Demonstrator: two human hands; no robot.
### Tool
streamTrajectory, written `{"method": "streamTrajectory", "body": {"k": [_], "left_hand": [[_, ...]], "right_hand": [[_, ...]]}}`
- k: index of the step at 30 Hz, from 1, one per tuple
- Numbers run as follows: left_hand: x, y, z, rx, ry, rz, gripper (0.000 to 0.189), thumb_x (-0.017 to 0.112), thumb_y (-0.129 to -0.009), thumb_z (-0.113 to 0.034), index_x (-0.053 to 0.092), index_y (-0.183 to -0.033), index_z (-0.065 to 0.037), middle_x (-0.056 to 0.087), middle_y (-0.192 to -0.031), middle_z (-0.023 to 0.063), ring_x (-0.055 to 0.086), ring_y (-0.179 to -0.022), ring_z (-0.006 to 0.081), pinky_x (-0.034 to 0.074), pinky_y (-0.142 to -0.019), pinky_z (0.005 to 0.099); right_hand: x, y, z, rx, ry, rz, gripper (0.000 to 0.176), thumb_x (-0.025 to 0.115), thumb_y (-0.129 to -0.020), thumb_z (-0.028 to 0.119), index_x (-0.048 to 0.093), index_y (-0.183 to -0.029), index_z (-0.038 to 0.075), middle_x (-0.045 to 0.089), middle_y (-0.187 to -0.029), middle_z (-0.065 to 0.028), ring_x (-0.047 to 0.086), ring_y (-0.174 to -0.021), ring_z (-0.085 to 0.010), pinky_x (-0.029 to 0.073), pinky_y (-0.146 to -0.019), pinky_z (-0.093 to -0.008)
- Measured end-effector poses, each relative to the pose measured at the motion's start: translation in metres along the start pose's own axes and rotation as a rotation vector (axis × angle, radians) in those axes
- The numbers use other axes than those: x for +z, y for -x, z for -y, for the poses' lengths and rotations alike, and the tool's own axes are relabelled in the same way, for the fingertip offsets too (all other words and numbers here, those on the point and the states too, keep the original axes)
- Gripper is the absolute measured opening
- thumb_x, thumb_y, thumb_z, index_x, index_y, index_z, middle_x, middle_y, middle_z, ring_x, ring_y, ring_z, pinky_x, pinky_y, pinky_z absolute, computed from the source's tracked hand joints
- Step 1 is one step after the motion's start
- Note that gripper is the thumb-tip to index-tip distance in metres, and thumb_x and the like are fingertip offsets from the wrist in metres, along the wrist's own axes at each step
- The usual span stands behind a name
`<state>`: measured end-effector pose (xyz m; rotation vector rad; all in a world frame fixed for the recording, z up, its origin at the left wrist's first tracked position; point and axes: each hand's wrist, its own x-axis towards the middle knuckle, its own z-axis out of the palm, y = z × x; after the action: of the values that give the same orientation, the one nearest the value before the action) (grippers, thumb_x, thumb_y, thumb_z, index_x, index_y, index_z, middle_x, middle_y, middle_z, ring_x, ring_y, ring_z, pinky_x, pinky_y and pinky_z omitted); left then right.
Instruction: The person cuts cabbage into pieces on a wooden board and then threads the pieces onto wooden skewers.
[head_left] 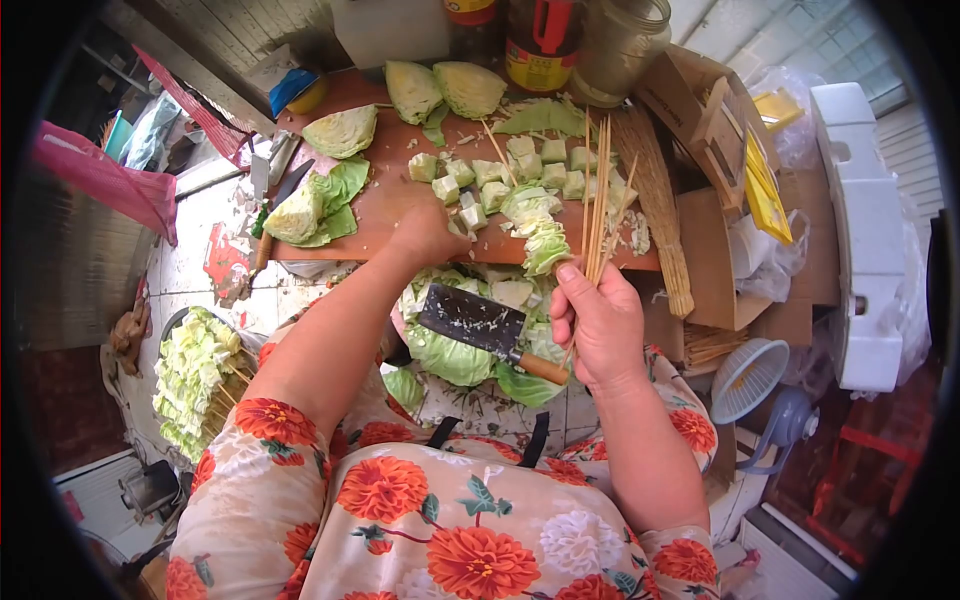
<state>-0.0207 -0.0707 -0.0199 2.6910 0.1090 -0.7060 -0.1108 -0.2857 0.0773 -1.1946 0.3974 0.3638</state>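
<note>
My right hand (600,318) is closed around a bundle of thin wooden skewers (598,190), which point up and away over the board. Threaded cabbage leaves (545,240) form a stack on a skewer at this hand's fingertips. My left hand (428,228), slightly blurred, reaches over the board with curled fingers at the near cabbage chunks; a pale cabbage piece (459,227) shows at its fingertips. Cut cabbage chunks (490,172) lie beyond, with a lone skewer (497,152) standing among them. Below the hands, a cleaver (472,318) rests on cabbage (450,358).
Cabbage wedges (340,131) lie along the left and back of the reddish-brown board (385,215). A knife (265,245) is by its left edge. Filled cabbage skewers (195,375) stand lower left. Jars (620,50) line the back; a cardboard box (715,250) and white foam box (868,230) are right.
</note>
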Motion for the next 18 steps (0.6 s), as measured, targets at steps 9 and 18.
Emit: {"method": "streamTrajectory", "body": {"k": [9,18], "left_hand": [[-0.034,0.008,0.015,-0.124,1.047,0.074,0.015,0.068,-0.075,-0.008,0.059,-0.086,-0.004,0.062,-0.084,0.0076,0.061,-0.071,0.0174,0.054,-0.064,0.0279],[-0.07,0.022,0.011,0.082,1.787,-0.084,0.03,0.06,-0.078,0.006,0.051,-0.106,-0.002,0.06,-0.09,0.0082,0.062,-0.076,0.0188,0.057,-0.068,0.0289]], "right_hand": [[0.002,0.005,-0.005,0.026,0.093,0.079,0.012,0.055,-0.091,0.015,0.053,-0.092,0.004,0.055,-0.063,-0.0033,0.048,-0.043,-0.0075,0.037,-0.04,-0.0195],[0.007,0.009,-0.01,0.04,0.202,0.132,0.01,0.054,-0.091,0.014,0.053,-0.09,0.004,0.055,-0.063,-0.002,0.048,-0.044,-0.0059,0.038,-0.041,-0.0187]]}}
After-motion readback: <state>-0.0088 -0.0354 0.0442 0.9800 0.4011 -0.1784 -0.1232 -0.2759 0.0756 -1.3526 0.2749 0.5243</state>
